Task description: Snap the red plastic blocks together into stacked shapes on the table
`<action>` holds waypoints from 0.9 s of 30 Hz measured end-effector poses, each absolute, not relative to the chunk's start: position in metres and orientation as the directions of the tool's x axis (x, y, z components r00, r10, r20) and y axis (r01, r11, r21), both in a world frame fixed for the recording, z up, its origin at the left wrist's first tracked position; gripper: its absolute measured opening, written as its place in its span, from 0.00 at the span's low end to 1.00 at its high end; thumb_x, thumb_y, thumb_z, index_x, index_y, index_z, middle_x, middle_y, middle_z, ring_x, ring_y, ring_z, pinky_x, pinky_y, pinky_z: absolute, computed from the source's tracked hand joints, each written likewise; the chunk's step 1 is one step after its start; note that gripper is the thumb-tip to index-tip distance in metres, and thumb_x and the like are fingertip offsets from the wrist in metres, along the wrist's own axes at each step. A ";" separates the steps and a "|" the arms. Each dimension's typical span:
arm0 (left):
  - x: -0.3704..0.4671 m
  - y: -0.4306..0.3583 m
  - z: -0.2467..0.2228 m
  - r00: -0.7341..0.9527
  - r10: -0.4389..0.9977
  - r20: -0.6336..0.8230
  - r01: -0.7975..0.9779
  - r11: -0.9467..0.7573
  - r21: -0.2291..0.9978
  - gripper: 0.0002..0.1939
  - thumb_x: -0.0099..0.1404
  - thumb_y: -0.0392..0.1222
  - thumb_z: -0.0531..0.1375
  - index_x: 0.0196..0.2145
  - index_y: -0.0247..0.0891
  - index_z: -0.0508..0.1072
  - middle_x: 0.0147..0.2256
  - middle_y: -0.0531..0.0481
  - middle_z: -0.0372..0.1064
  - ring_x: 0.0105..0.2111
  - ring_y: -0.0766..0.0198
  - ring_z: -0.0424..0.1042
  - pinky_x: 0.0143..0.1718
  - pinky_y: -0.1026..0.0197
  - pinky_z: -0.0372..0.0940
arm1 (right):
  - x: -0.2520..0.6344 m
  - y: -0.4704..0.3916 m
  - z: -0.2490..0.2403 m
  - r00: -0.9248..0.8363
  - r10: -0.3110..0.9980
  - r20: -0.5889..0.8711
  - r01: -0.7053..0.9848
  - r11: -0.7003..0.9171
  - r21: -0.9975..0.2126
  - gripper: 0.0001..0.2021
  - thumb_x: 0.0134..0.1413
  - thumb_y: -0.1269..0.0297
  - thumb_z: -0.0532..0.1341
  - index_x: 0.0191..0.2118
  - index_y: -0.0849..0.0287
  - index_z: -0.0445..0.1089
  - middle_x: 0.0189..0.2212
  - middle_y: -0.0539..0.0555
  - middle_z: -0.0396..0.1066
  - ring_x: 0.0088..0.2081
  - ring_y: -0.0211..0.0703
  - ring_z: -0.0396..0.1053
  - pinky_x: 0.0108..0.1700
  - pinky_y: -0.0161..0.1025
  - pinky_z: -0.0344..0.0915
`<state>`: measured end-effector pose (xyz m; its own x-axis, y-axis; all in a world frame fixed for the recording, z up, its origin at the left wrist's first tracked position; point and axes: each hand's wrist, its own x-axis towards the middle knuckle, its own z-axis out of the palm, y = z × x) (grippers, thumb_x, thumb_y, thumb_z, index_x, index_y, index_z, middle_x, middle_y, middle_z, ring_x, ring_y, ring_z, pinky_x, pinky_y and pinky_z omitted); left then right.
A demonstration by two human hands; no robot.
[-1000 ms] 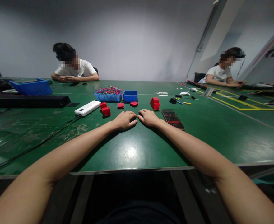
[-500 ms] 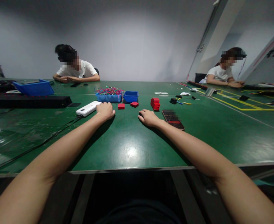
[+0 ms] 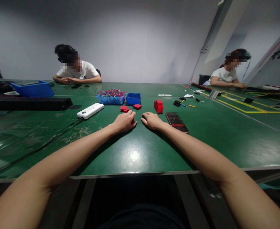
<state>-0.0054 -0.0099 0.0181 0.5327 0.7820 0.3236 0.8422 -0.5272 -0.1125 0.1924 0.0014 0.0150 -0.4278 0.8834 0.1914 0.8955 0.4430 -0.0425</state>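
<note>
My left hand (image 3: pixel 125 121) is closed around a small red piece (image 3: pixel 133 118), mostly hidden behind its fingers. Just beyond the knuckles lies a red block (image 3: pixel 124 108) with more red showing beside it; whether that belongs to the held piece I cannot tell. Another flat red block (image 3: pixel 137 107) sits a little further right. Resting on the table with fingers stretched out, my right hand (image 3: pixel 151 120) holds nothing. A stack of red blocks (image 3: pixel 158 106) stands beyond it, and a smartphone (image 3: pixel 177 122) lies to its right.
A white device (image 3: pixel 90 111) with a black cable lies at left. Behind the red blocks stand a blue bin (image 3: pixel 110 100) of colourful small parts and a smaller blue bin (image 3: pixel 133 98). Pliers (image 3: pixel 186 104) lie at right. Two people sit across the green table (image 3: pixel 135 149).
My left hand has moved right, away from the white device, and now has a red piece in its fingers. My right hand has stayed in place.
</note>
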 end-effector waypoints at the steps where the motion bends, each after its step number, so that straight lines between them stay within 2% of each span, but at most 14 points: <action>1: -0.003 -0.010 0.015 0.590 0.734 0.336 0.793 -0.605 -0.071 0.16 0.67 0.50 0.55 0.47 0.37 0.66 0.46 0.40 0.67 0.42 0.51 0.74 0.39 0.55 0.69 | 0.192 0.002 0.015 -0.426 0.884 0.190 0.897 0.441 -0.039 0.20 0.67 0.57 0.48 0.55 0.62 0.66 0.54 0.66 0.68 0.57 0.55 0.65 0.54 0.49 0.63; 4: -0.001 -0.006 0.006 0.669 0.618 0.412 0.637 -0.763 0.110 0.23 0.65 0.50 0.58 0.54 0.40 0.60 0.50 0.42 0.64 0.46 0.54 0.72 0.47 0.54 0.68 | 0.191 0.003 0.014 -0.423 0.888 0.182 0.900 0.435 -0.029 0.19 0.67 0.60 0.48 0.55 0.63 0.66 0.54 0.66 0.68 0.56 0.55 0.65 0.54 0.49 0.62; 7: -0.006 0.002 0.002 0.639 0.597 0.485 0.551 -0.795 0.251 0.28 0.62 0.50 0.63 0.54 0.38 0.60 0.50 0.40 0.64 0.49 0.53 0.69 0.51 0.52 0.66 | 0.192 0.004 0.014 -0.428 0.886 0.179 0.897 0.440 -0.030 0.20 0.66 0.60 0.48 0.55 0.64 0.66 0.55 0.67 0.68 0.57 0.55 0.65 0.55 0.48 0.62; 11: -0.009 0.008 0.001 0.561 0.674 0.481 0.599 -0.731 0.326 0.23 0.58 0.52 0.66 0.45 0.37 0.66 0.43 0.44 0.65 0.44 0.55 0.69 0.48 0.52 0.67 | 0.193 0.005 0.013 -0.428 0.883 0.192 0.894 0.445 -0.054 0.19 0.66 0.59 0.49 0.55 0.62 0.67 0.54 0.66 0.68 0.56 0.54 0.66 0.53 0.47 0.63; 14: -0.007 0.010 0.002 0.526 0.710 0.468 0.628 -0.696 0.350 0.19 0.57 0.47 0.67 0.42 0.36 0.68 0.41 0.46 0.64 0.42 0.56 0.69 0.47 0.53 0.67 | 0.193 0.006 0.012 -0.436 0.872 0.220 0.877 0.467 -0.114 0.19 0.68 0.58 0.48 0.53 0.59 0.69 0.52 0.63 0.71 0.54 0.50 0.68 0.52 0.43 0.63; 16: -0.006 0.010 0.002 0.527 0.704 0.476 0.617 -0.703 0.355 0.16 0.58 0.43 0.66 0.42 0.36 0.69 0.42 0.46 0.64 0.42 0.57 0.69 0.47 0.54 0.67 | 0.192 0.007 0.011 -0.427 0.869 0.250 0.857 0.477 -0.196 0.20 0.69 0.57 0.45 0.48 0.59 0.72 0.48 0.61 0.73 0.52 0.47 0.69 0.50 0.40 0.62; 19: -0.005 0.009 0.001 0.568 0.655 0.499 0.565 -0.751 0.342 0.13 0.63 0.40 0.62 0.45 0.37 0.69 0.43 0.46 0.64 0.43 0.59 0.69 0.49 0.55 0.68 | 0.191 0.012 0.009 -0.364 0.890 0.275 0.804 0.449 -0.389 0.24 0.69 0.54 0.44 0.40 0.60 0.75 0.41 0.58 0.76 0.45 0.44 0.72 0.46 0.36 0.62; 23: -0.005 0.006 0.001 0.646 0.576 0.501 0.511 -0.814 0.278 0.11 0.66 0.36 0.56 0.46 0.39 0.69 0.46 0.46 0.65 0.46 0.61 0.69 0.51 0.57 0.67 | 0.191 0.020 0.005 -0.264 0.928 0.263 0.653 0.372 -0.660 0.21 0.64 0.53 0.52 0.38 0.63 0.76 0.34 0.55 0.77 0.37 0.43 0.72 0.39 0.35 0.63; 27: -0.006 0.002 0.004 0.678 0.520 0.520 0.497 -0.845 0.198 0.14 0.66 0.45 0.59 0.47 0.39 0.69 0.47 0.44 0.65 0.47 0.58 0.70 0.50 0.57 0.67 | 0.192 0.024 0.001 -0.274 0.931 0.241 0.491 0.351 -0.797 0.17 0.56 0.55 0.58 0.38 0.65 0.77 0.30 0.52 0.76 0.33 0.42 0.70 0.37 0.35 0.63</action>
